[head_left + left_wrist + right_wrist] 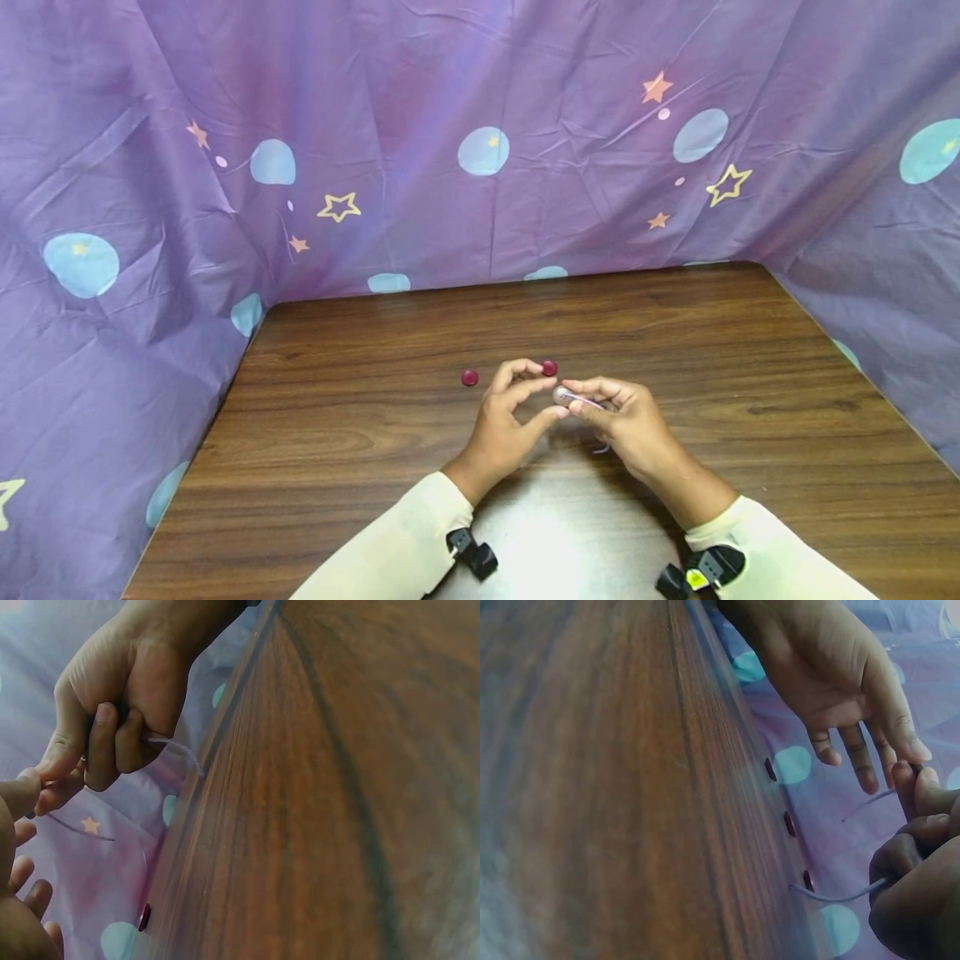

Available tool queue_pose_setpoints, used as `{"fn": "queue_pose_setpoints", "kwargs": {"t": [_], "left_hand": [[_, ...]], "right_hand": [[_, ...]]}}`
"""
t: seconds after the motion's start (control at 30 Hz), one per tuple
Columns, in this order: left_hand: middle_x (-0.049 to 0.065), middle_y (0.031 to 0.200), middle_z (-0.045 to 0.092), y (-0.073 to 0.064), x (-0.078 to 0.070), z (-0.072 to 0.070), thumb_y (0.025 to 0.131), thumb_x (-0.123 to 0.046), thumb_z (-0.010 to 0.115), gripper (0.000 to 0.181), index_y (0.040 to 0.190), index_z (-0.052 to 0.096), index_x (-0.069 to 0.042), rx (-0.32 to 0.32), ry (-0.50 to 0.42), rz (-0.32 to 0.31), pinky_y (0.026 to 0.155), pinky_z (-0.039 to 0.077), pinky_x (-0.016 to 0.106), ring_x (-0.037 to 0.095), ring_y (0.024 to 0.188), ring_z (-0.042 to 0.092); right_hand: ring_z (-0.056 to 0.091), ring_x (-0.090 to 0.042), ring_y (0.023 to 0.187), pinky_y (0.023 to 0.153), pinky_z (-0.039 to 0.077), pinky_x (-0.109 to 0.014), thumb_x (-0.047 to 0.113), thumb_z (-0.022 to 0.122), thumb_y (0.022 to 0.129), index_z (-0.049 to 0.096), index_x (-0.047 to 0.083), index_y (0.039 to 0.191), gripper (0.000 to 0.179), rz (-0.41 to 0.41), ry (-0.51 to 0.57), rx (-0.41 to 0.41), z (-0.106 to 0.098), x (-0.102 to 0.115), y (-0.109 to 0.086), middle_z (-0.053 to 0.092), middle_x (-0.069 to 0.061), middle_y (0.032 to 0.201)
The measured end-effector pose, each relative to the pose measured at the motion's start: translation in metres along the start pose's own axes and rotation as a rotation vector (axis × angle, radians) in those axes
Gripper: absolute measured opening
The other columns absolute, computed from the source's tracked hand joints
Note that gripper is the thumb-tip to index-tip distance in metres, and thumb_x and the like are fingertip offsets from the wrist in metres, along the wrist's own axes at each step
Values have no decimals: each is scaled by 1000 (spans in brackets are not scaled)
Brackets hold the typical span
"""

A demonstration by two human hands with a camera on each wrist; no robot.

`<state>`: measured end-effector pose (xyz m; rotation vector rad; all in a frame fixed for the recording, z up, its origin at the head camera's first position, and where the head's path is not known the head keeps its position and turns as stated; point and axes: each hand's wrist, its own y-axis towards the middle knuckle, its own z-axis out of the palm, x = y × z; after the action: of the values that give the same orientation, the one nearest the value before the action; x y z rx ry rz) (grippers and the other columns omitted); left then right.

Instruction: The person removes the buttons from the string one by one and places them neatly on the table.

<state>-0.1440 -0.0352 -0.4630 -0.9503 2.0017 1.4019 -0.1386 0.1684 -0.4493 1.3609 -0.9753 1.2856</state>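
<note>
Above the table, a small round disc (559, 396), which looks pale in the head view, lies between the fingertips of both hands. My left hand (504, 421) pinches it between thumb and forefinger, the other fingers spread. My right hand (628, 421) pinches a thin lilac cord (587, 401) right at the disc, its last fingers curled into the palm. One length of the cord (841, 891) hangs out of the right fist; a shorter end (82, 829) sticks out past the disc. Fingertips partly hide the disc.
Dark red round discs lie on the brown wooden table (337, 400): one disc (469, 377) left of the hands, another disc (550, 367) just behind the left fingertips. A third disc (808, 880) shows in the right wrist view. Purple patterned cloth (420, 100) surrounds the table.
</note>
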Motion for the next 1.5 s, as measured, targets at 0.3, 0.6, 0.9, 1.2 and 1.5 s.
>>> {"fn": "queue_pose_setpoints", "kwargs": {"t": [0.3,0.6,0.9,1.2,1.5], "left_hand": [[18,139,63,-1,-2,-1,87,-8,90,37,121,79,0,14,-45,-23,120,51,42,35,136,63],[16,139,62,-1,-2,-2,88,-7,89,32,118,80,0,7,-55,-22,118,52,39,35,136,62],[16,138,63,-3,3,-5,88,-8,90,31,116,81,0,-11,-37,-20,115,52,35,36,132,63],[19,139,63,-6,7,-13,88,-9,91,31,116,82,-2,-40,-28,-34,114,51,45,37,134,60],[26,135,62,-12,13,-23,88,-7,90,29,115,82,-1,-55,-41,-51,116,50,42,39,133,60]], "right_hand": [[42,2,50,43,33,-15,-7,74,97,87,18,101,28,14,-23,-65,1,0,0,82,12,88],[43,1,51,44,34,-16,-4,76,97,87,18,97,25,21,-35,-100,1,-3,3,80,13,85],[43,-1,50,43,34,-20,-5,73,99,84,16,97,24,-14,-15,-95,1,-4,3,76,11,80],[42,-2,50,42,31,-27,-5,73,99,83,12,96,20,-29,-3,-112,1,-4,3,70,10,77],[41,-1,50,42,26,-33,-5,71,100,82,8,99,17,-49,16,-102,1,-4,3,71,11,82]]}}
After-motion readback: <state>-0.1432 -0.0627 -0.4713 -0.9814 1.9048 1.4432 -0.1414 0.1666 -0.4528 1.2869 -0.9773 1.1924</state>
